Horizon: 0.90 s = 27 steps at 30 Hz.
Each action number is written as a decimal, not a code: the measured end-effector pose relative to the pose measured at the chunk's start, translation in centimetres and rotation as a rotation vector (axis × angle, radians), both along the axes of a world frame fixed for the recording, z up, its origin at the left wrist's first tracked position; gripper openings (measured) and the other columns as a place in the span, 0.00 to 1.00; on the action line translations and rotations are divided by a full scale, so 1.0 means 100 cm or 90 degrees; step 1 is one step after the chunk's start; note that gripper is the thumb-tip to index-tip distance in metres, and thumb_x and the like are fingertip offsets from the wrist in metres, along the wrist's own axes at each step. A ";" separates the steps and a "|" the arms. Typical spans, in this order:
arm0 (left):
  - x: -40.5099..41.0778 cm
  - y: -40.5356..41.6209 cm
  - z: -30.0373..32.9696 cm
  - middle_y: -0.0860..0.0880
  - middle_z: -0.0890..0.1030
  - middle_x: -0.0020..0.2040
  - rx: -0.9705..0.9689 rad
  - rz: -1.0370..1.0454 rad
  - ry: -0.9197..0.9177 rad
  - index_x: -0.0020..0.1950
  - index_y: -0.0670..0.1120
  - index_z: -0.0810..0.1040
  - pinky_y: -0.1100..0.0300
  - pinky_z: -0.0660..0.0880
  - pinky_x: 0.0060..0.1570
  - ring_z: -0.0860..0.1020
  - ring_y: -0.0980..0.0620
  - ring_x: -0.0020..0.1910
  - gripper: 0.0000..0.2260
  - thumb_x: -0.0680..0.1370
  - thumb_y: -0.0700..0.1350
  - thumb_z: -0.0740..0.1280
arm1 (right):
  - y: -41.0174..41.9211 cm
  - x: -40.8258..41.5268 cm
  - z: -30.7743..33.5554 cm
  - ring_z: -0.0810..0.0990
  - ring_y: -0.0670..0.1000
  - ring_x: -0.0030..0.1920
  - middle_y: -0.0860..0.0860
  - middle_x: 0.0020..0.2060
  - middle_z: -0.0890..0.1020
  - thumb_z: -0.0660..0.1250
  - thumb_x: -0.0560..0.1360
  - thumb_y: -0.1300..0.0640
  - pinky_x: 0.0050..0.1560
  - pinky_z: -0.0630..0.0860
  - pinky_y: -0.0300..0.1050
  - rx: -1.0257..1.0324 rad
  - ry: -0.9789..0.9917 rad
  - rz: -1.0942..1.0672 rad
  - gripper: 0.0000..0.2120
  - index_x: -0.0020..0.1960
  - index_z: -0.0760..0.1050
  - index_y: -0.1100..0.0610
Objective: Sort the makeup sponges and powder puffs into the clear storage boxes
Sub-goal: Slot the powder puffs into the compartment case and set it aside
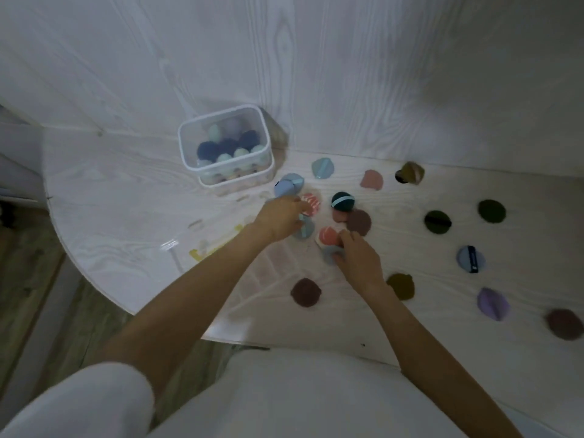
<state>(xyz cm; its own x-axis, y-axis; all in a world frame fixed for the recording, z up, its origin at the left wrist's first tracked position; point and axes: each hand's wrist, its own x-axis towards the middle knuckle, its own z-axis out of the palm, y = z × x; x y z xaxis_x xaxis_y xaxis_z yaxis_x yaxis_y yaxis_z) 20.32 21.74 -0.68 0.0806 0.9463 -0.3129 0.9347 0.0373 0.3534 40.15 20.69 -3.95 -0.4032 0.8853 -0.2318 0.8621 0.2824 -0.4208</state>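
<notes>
Gathering step: left hand (281, 218) rests on a grey-blue round puff (304, 228); its grip is unclear. Right hand (358, 259) presses fingers onto a pale blue puff (329, 255). Next, probably lift both toward the clear plastic storage box (226, 143).

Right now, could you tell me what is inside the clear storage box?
The clear storage box holds dark blue and pale green sponges. Lower layers are blurred through the wall, so no count is possible.

Bare white wood-grain tabletop (110, 200) lies open left of the clear plastic storage box (226, 143); right of it round fabric powder puffs (437, 221) dot the surface with gaps between — thickest cluster mid-table; the white panelled wall (347, 74) closes the back.
</notes>
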 end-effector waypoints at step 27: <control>-0.096 -0.199 0.032 0.57 0.79 0.46 0.345 0.277 -0.125 0.47 0.48 0.77 0.66 0.70 0.33 0.75 0.60 0.37 0.04 0.75 0.45 0.70 | -0.069 -0.090 0.038 0.79 0.47 0.42 0.48 0.42 0.78 0.67 0.74 0.66 0.39 0.81 0.39 -0.244 0.559 -0.202 0.05 0.47 0.72 0.60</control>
